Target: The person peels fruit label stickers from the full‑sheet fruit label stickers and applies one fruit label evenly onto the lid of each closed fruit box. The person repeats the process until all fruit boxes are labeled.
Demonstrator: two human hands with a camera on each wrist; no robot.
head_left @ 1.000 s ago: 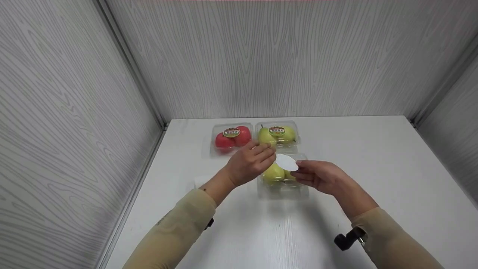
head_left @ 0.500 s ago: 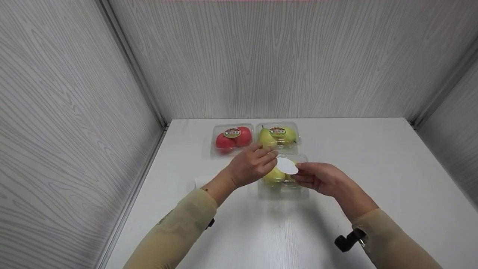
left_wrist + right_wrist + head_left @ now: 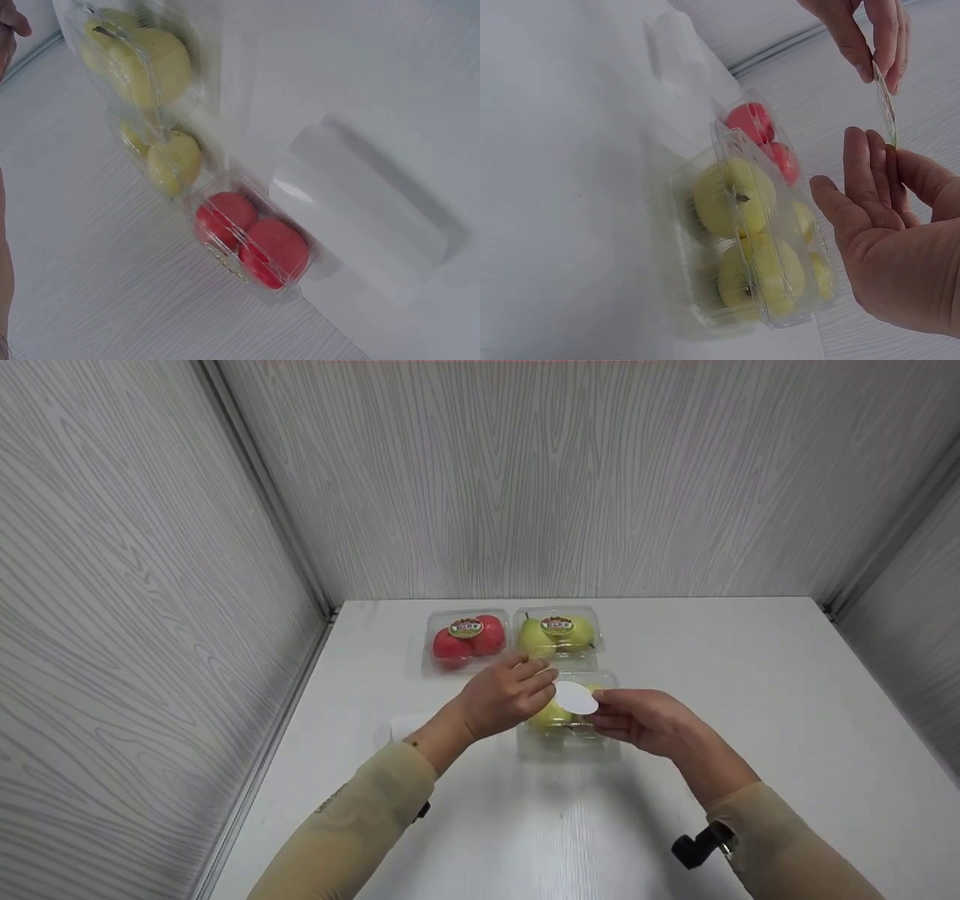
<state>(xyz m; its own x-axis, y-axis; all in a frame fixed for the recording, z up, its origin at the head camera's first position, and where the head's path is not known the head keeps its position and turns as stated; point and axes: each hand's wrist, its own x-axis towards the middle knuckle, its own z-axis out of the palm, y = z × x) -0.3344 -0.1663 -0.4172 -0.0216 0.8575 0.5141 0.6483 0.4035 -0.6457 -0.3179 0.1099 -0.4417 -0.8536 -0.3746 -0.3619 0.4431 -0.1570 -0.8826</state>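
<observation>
Over the last second I see the white oval sticker (image 3: 576,697) sink a little, from just above the near pear box (image 3: 568,739) to right over its lid, with both hands following it down; I judge it is being lined up for sticking on that lid, as the two far boxes already carry labels. My left hand (image 3: 504,695) pinches the sticker's left edge between thumb and fingertips, fingers curled on it. My right hand (image 3: 637,718) meets its right edge; in the right wrist view the fingers are straight and together, the palm up, and the sticker (image 3: 885,105) stands edge-on just above their tips, so I read that hand as steadying, not gripping. The sticker hangs between the two hands, just above the clear lid, apart from it as far as I can tell. Behind stand the apple box (image 3: 465,639) and the labelled pear box (image 3: 557,631), side by side on the white table (image 3: 750,697).
</observation>
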